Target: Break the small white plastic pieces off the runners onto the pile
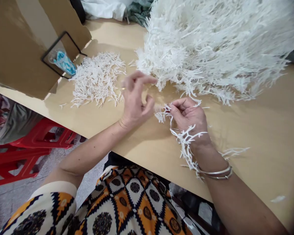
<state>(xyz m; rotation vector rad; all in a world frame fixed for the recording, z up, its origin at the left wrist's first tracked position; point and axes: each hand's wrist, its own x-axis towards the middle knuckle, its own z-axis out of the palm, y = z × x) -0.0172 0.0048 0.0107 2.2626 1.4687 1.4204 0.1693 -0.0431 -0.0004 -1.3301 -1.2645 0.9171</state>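
My right hand (189, 116) pinches a white branching plastic strand (186, 143) between thumb and fingertips. The strand trails down beside the wrist and past two metal bangles. Just left of those fingertips, a small tuft of the strand's prongs sticks out. My left hand (138, 96) hovers near it, slightly blurred, with fingers curved and thumb apart and nothing visible between them. Beyond my left hand lies a low pile of short white plastic sprigs (98, 78). A large heap of white branching strands (210, 45) rises behind my right hand.
A cardboard box (26, 42) stands at the left of the tan table (254, 130), beside a black wire frame (45, 58) and a clear cup with blue-and-white contents (63, 62). Red plastic stools (44, 133) are below left. Cloth (105, 9) lies at the back.
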